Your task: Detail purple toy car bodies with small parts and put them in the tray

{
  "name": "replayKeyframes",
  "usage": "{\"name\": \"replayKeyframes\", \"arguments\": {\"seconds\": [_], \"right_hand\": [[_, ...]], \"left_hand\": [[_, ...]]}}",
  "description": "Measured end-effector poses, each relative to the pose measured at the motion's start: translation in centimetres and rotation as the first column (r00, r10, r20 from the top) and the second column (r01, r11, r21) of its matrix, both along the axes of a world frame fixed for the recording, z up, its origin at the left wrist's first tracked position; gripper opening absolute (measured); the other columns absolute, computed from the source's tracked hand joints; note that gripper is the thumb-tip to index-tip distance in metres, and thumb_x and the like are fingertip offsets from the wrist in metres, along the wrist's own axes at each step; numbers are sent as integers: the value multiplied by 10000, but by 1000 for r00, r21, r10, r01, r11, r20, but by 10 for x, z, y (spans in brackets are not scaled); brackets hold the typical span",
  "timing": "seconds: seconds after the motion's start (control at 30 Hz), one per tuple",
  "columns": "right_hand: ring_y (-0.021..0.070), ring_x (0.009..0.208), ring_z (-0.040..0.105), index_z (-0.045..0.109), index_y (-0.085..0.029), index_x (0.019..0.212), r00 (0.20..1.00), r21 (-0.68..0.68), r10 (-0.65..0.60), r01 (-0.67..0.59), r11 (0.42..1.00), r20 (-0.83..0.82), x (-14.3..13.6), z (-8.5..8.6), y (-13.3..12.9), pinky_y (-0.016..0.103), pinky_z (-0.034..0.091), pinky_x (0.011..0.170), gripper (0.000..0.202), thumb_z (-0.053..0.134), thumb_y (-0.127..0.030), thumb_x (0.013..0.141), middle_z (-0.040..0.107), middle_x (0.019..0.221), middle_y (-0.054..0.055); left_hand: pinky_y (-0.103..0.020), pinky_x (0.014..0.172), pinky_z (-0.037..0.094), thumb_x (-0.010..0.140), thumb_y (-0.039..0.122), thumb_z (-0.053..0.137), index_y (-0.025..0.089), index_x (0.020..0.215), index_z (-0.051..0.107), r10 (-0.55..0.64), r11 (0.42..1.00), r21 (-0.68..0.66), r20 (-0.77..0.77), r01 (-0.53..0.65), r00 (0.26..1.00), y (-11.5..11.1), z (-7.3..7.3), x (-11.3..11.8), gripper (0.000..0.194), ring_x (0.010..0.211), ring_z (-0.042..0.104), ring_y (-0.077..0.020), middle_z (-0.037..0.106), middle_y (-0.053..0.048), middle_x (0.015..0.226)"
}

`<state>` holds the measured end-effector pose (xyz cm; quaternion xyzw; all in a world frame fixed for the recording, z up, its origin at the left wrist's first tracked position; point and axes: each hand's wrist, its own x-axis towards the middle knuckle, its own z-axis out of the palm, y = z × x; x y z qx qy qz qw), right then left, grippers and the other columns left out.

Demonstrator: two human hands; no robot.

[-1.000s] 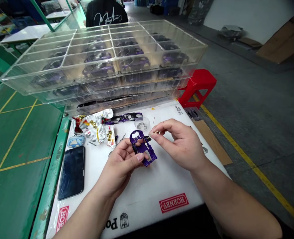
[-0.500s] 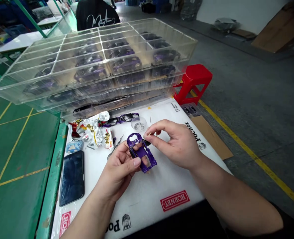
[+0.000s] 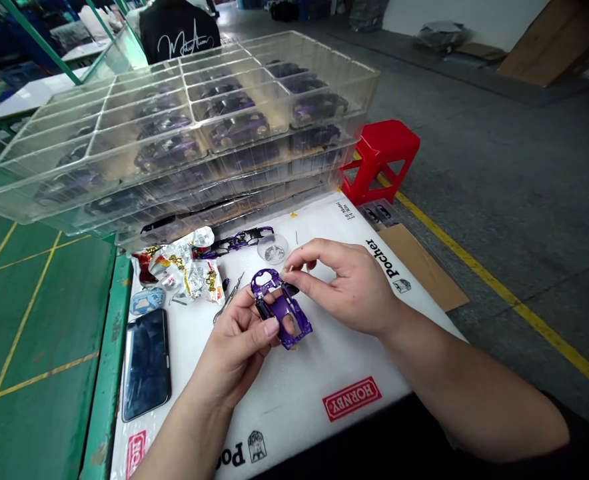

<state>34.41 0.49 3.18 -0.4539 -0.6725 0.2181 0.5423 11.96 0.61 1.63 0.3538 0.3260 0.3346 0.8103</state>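
A purple toy-car body shell (image 3: 285, 307) is gripped in my left hand (image 3: 242, 343), thumb on its near side and fingers underneath. My right hand (image 3: 347, 283) pinches thumb and forefinger at the shell's upper right edge. Something tiny and pale shows at those fingertips, too small to name, and a dark piece lies just under them against the shell. Left of the shell a thin pointed metal tool (image 3: 231, 297) rests on the table, partly hidden by my left hand. Beyond the shell is a small clear round dish (image 3: 273, 250) with little shiny parts.
More purple car bodies (image 3: 239, 241) lie behind the dish. Stacked clear compartment trays (image 3: 194, 170) holding similar bodies fill the table's back. On the left are a crumpled snack wrapper (image 3: 189, 270), a blue patterned case (image 3: 147, 301) and a phone (image 3: 147, 365). A red stool (image 3: 389, 150) stands beyond.
The whole view has shifted slightly. Both hands keep nearly the same hold, and the right fingertips remain at the shell's upper right edge.
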Motion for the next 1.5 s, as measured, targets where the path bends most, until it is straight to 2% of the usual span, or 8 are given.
{"name": "replayKeyframes", "arguments": {"seconds": [0.2, 0.33, 0.43, 0.57, 0.73, 1.0, 1.2, 1.5], "right_hand": [[187, 922, 807, 802, -261, 1053, 1000, 9, 8, -8, 1000, 17, 0, -1, 0, 323, 652, 901, 73, 829, -194, 1045, 852, 1019, -10], [168, 930, 799, 799, -241, 1058, 1000, 28, 18, -18, 999, 18, 0, 0, 0, 299, 636, 922, 98, 837, -154, 1035, 846, 1020, -13], [165, 925, 794, 800, -233, 1058, 1000, 34, 20, -21, 999, 20, 0, 0, 0, 288, 627, 903, 109, 842, -139, 1024, 844, 1014, -13], [163, 920, 793, 802, -230, 1059, 1000, 25, 17, -17, 1000, 17, 0, -1, 0, 276, 620, 884, 103, 841, -141, 1025, 843, 1010, -10], [168, 909, 791, 805, -235, 1054, 1000, -5, 12, -12, 1000, 14, 0, -1, 0, 276, 622, 826, 89, 842, -160, 1027, 840, 1003, -6], [180, 911, 787, 808, -231, 1041, 1000, -43, 18, -18, 999, 10, 0, 2, -1, 282, 625, 809, 58, 841, -186, 1027, 840, 998, 6], [162, 900, 778, 802, -223, 1038, 999, -47, 41, -41, 998, -18, -1, 2, -1, 275, 612, 845, 83, 842, -152, 1020, 835, 985, -3], [177, 895, 763, 805, -237, 1031, 998, -82, 44, -47, 995, -39, -1, 1, -1, 303, 607, 850, 64, 842, -186, 1020, 827, 977, 3]], "left_hand": [[-272, 764, 633, 905, 266, 960, 225, 1225, 785, -21, 1000, -6, 26, 22, 999, 0, 0, 1, 367, 853, 751, -182, 766, -26, 960], [-266, 779, 648, 902, 253, 966, 219, 1263, 780, -24, 999, -21, 38, 25, 999, -1, 0, 1, 408, 850, 739, -162, 759, -26, 997], [-247, 813, 646, 877, 239, 987, 212, 1217, 778, -13, 999, -50, 62, 16, 998, 0, 2, 2, 400, 835, 742, -137, 755, -17, 1012], [-218, 743, 612, 871, 250, 992, 197, 1162, 761, -35, 998, -55, 96, 41, 995, 0, 4, 3, 376, 800, 734, -138, 746, -18, 942], [-261, 680, 612, 887, 307, 980, 213, 1163, 708, -65, 997, -36, 76, 68, 995, 0, 2, 2, 398, 752, 709, -177, 763, -38, 858], [-247, 708, 580, 859, 305, 1005, 197, 1149, 729, -72, 996, -38, 108, 76, 992, -1, 1, 2, 415, 750, 698, -164, 768, -45, 862], [-220, 748, 565, 815, 234, 1035, 186, 1070, 738, -38, 995, -88, 159, 52, 987, 1, 0, 3, 395, 772, 717, -127, 791, -50, 1011], [-216, 733, 523, 835, 247, 1026, 195, 1107, 757, -65, 990, -114, 171, 86, 983, 1, -3, -1, 387, 769, 691, -130, 795, -53, 928]]}}
